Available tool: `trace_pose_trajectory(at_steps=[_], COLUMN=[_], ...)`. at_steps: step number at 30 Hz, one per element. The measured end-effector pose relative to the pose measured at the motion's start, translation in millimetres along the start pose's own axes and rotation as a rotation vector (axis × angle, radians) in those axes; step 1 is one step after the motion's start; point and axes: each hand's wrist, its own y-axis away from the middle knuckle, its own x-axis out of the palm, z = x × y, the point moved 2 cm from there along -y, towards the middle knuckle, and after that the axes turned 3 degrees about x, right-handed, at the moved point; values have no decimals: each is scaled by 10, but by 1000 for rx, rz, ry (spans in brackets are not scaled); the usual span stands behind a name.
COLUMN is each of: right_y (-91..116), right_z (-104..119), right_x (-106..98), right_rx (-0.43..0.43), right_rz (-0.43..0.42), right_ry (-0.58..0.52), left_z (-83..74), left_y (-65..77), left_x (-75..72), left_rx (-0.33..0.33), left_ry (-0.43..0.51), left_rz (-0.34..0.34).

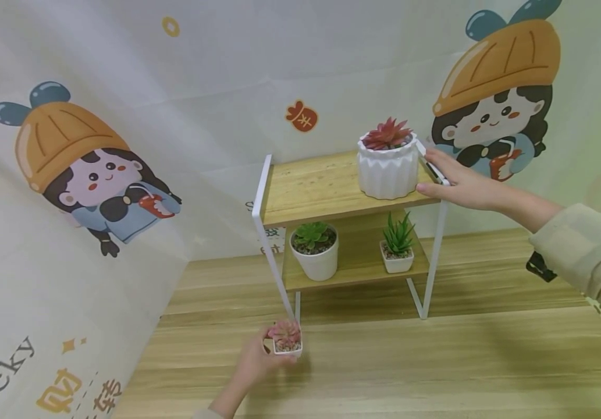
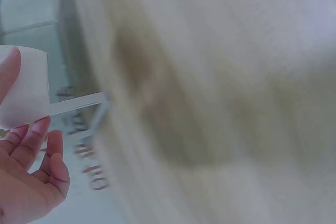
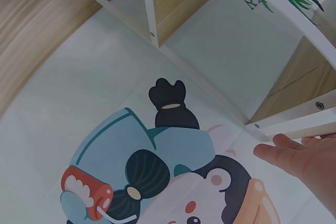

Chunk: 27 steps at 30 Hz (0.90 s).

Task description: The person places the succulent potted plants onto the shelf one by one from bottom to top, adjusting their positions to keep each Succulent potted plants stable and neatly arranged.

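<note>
My left hand (image 1: 256, 357) grips a small white pot (image 1: 288, 352) with a pink succulent (image 1: 285, 333), held low in front of the shelf's left leg. In the left wrist view the thumb and fingertips pinch the white pot (image 2: 31, 90) from opposite sides. My right hand (image 1: 462, 183) rests at the right end of the two-tier wooden shelf (image 1: 305, 189), its fingers stretched along the white metal frame (image 3: 296, 124). Beside its thumb, on the top tier, stands a ribbed white pot (image 1: 388, 171) holding a red succulent (image 1: 387, 135).
On the lower tier sit a round white pot (image 1: 321, 263) with a green succulent at left and a square white pot (image 1: 398, 265) with a spiky green plant at right. Behind the wooden table (image 1: 384, 361) hangs a printed cloth (image 1: 216, 128). A black object (image 1: 541, 267) lies near the right sleeve.
</note>
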Motion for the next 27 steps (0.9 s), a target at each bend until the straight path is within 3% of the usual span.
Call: trace_pose_trajectory(at_steps=[5, 14, 21, 27], right_y=[-2, -5, 14, 10], right_z=[-4, 4, 12, 25], right_x=[-1, 3, -7, 10], right_rx=[-1, -9, -1, 20], right_rz=[2, -4, -4, 6], right_ry=[-2, -1, -8, -8], left_z=[-264, -789, -1135, -1401], left_y=[-47, -113, -189, -259], left_x=[-218, -585, -833, -985], left_rx=[-16, 31, 74, 96], left_ry=[-63, 9, 23, -49], left_rz=[-24, -80, -47, -52])
